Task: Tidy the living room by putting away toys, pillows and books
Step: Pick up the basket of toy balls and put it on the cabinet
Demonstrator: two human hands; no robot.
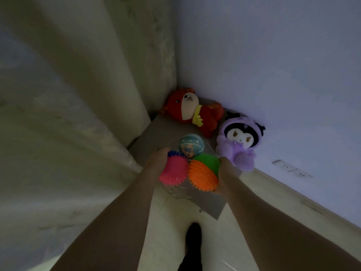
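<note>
Reaching forward with both bare arms, the person holds a wire basket (180,192) over the near end of a low grey platform (156,132) set into the corner of the room. The left hand (159,160) wraps the basket's left rim and the right hand (224,169) clasps its right rim, fingers curled over the edge on each side.

Inside the basket sit four spiky balls and one smooth one. A pink spiky ball (172,171) lies against the left hand, an orange spiky ball (203,176) against the right hand, a green spiky ball (209,160) behind the orange one, and a blue spiky ball (173,153) peeks out behind the pink. At the basket's far side rests a pale patterned ball (191,145) with a cartoon print.

Beyond the basket, a red plush animal (193,111) lies on its back on the platform, head in the corner. To the basket's right, just beside it, a purple plush doll (239,142) sits against the wall (273,65). A heavy curtain (68,104) hangs to the basket's left, reaching down past the platform's edge.

Below the basket, between the forearms, a dark shoe (192,239) stands on the pale floor (168,241). Light is dim, so the basket's wire frame shows only faintly; it seems to hang slightly above the platform, though I cannot be sure. A wall socket (292,168) sits low on the wall, well to the basket's right.
</note>
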